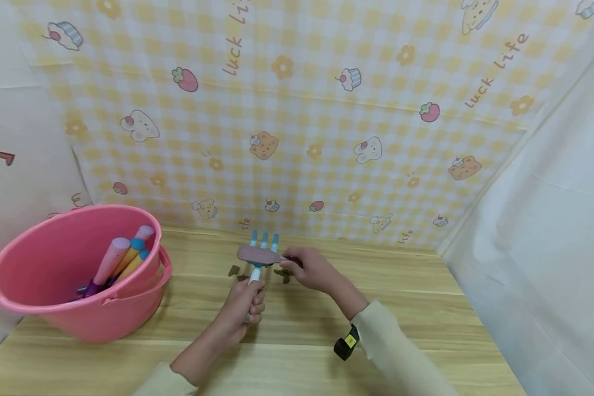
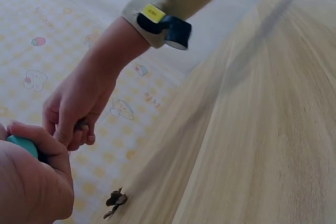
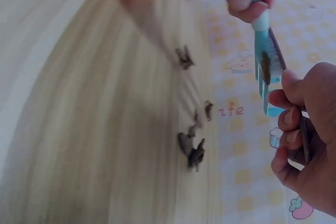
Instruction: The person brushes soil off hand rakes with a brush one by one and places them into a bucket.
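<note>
My left hand (image 1: pixel 240 308) grips the pale handle of a small blue hand fork (image 1: pixel 264 240), its tines pointing away from me. In the left wrist view the handle's teal end (image 2: pixel 23 144) pokes out of that fist. My right hand (image 1: pixel 314 269) pinches the thin handle of a brown-backed brush (image 1: pixel 257 254). The brush lies across the fork's head, with pale bristles facing the fork in the right wrist view. A brown bit (image 3: pixel 266 66) shows between bristles and fork. Below, dark brown leaf-like scraps (image 3: pixel 191 150) lie on the wooden table.
A pink bucket (image 1: pixel 128 308) stands at the left, holding several tools with pink and yellow handles (image 1: pixel 113 258). A patterned yellow-checked cloth (image 1: pixel 297 137) hangs behind the table (image 1: pixel 401 286). White cloth (image 1: pixel 549 220) closes off the right side.
</note>
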